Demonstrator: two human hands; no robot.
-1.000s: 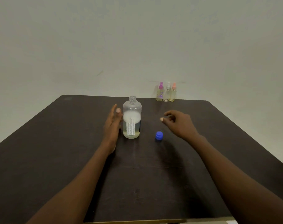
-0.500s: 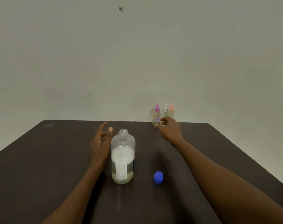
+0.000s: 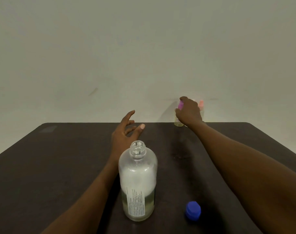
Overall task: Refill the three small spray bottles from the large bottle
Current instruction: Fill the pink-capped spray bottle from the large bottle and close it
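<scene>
Right hand grips the purple sprayer, far right — jerk it and you topple the pink sprayer beside.

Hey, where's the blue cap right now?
In the head view, the blue cap lies on the dark table, on the near side, just right of the large open bottle and apart from it.
</scene>
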